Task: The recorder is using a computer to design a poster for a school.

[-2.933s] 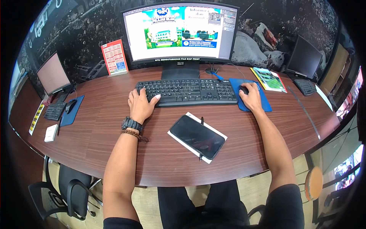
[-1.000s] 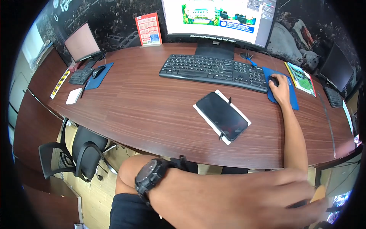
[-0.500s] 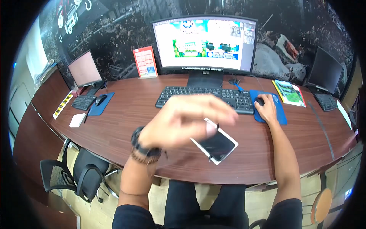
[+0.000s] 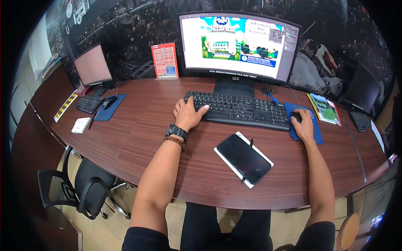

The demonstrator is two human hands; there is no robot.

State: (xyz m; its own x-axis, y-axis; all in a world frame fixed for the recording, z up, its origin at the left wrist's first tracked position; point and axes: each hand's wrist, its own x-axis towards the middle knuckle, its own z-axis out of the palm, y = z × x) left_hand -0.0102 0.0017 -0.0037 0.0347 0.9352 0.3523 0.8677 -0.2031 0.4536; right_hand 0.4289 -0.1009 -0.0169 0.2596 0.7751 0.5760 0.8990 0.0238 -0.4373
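Observation:
My left hand (image 4: 188, 113) rests on the left end of a black keyboard (image 4: 238, 109), fingers spread over the keys and thumb apart. A dark watch (image 4: 176, 131) and a beaded bracelet circle that wrist. My right hand (image 4: 304, 126) is curled over a black computer mouse (image 4: 296, 117) on a blue mouse pad (image 4: 315, 133). Behind the keyboard stands a curved monitor (image 4: 238, 46) with a colourful banner layout on its screen. Between my forearms a black smartphone (image 4: 244, 159) lies on a white notepad (image 4: 254, 183), with a dark pen (image 4: 251, 142) partly hidden under the phone.
On the left are another monitor (image 4: 93, 67), keyboard (image 4: 89, 104) and mouse (image 4: 109, 101), plus a small white paper stack (image 4: 81, 125). A red-edged calendar (image 4: 165, 60) stands at the back. Booklets (image 4: 325, 109) and a dark monitor (image 4: 363, 88) are on the right. An office chair (image 4: 94, 184) stands lower left.
My left hand has come down from the air above the phone to the keyboard's left end. My right hand stays on the mouse. The whole view has shifted slightly.

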